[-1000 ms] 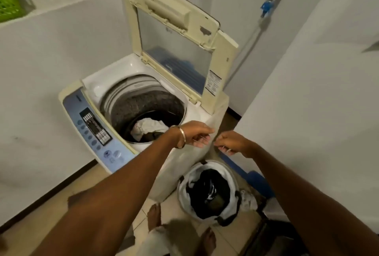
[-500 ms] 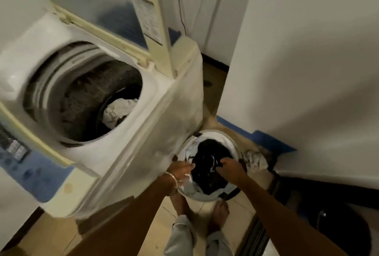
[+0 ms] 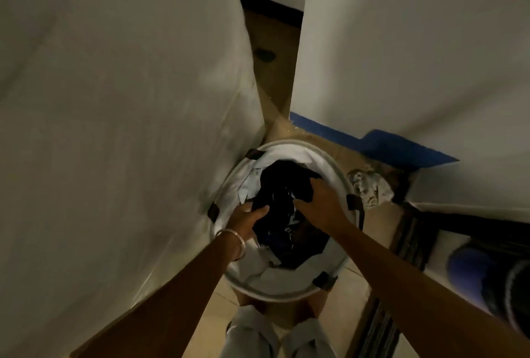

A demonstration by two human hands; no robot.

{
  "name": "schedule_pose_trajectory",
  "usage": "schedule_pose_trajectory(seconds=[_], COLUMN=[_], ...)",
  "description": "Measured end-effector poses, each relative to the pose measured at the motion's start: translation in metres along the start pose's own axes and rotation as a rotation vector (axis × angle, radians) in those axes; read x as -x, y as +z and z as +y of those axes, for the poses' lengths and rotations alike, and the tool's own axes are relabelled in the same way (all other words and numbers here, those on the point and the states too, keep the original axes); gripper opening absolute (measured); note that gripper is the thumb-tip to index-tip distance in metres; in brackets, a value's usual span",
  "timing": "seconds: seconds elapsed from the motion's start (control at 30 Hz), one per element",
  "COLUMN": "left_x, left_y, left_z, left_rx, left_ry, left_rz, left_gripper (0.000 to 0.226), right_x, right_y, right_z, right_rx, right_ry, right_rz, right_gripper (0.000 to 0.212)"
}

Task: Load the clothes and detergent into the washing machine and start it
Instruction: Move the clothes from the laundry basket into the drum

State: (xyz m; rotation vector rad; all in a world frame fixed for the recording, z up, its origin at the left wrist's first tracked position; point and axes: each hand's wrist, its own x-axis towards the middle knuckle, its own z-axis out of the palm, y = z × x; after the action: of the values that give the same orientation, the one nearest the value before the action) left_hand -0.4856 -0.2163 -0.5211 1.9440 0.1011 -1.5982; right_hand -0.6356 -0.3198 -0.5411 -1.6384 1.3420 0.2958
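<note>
**Both hands in the basket**

We see the washing machine (image 3: 114, 128) wall filling the left, the white laundry basket (image 3: 332, 168) on the floor beside it. Inside, dark clothes (image 3: 282, 200): our left hand (image 3: 249, 218) and right hand (image 3: 321, 203) both grip them.

Dark clothes (image 3: 282, 200) heaped in round white laundry basket (image 3: 341, 180).

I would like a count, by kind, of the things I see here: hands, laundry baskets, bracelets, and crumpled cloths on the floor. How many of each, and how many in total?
Hands: 2, the left hand and the right hand, both in the dark clothes
Laundry basket: 1
Bracelet: 1
Crumpled cloth on the floor: 1
Total: 5
</note>
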Motion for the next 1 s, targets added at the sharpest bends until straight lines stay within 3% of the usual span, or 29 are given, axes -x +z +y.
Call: schedule_pose_trajectory(seconds=[0.2,0.3,0.43,0.5,0.57,0.67,0.77,0.83,0.9,1.0], left_x=[-0.090,-0.126,-0.155,-0.169,-0.171,-0.169,-0.173,-0.181,-0.185,-0.189], left_y=[-0.003,-0.003,-0.001,0.001,0.004,0.014,0.020,0.023,0.023,0.012], left_z=[-0.046,-0.065,-0.078,-0.083,-0.080,-0.075,-0.075,-0.084,-0.094,-0.100], left_rx=[0.031,0.143,0.248,0.255,0.160,0.018,0.201,0.238,0.119,0.154], left_ry=[0.046,0.054,-0.038,-0.033,0.024,0.008,0.026,0.020,0.037,0.031], left_rz=[0.056,0.028,0.029,0.022,0.067,0.128,0.033,0.030,0.116,0.143], left_gripper=[0.019,0.045,0.072,0.079,0.073,0.070,0.060,0.070,0.084,0.069], right_x=[-0.066,-0.085,-0.096,-0.106,-0.113,-0.114,-0.113,-0.108,-0.107,-0.111], right_y=[0.048,0.075,0.081,0.079,0.078,0.082,0.081,0.079,0.081,0.085], right_z=[0.038,0.059,0.067,0.072,0.074,0.076,0.083,0.088,0.092,0.095], right_rx=[0.177,0.146,0.119,0.104,0.120,0.165,-0.206,-0.248,-0.101,-0.022], right_ry=[0.057,0.045,0.065,0.066,0.056,0.099,0.046,0.045,0.016,0.004], right_rz=[-0.041,0.009,0.041,0.004,-0.025,-0.015,-0.137,-0.228,-0.221,-0.142], right_gripper=[0.118,0.138,0.145,0.135,0.116,0.116,0.109,0.122,0.140,0.149])
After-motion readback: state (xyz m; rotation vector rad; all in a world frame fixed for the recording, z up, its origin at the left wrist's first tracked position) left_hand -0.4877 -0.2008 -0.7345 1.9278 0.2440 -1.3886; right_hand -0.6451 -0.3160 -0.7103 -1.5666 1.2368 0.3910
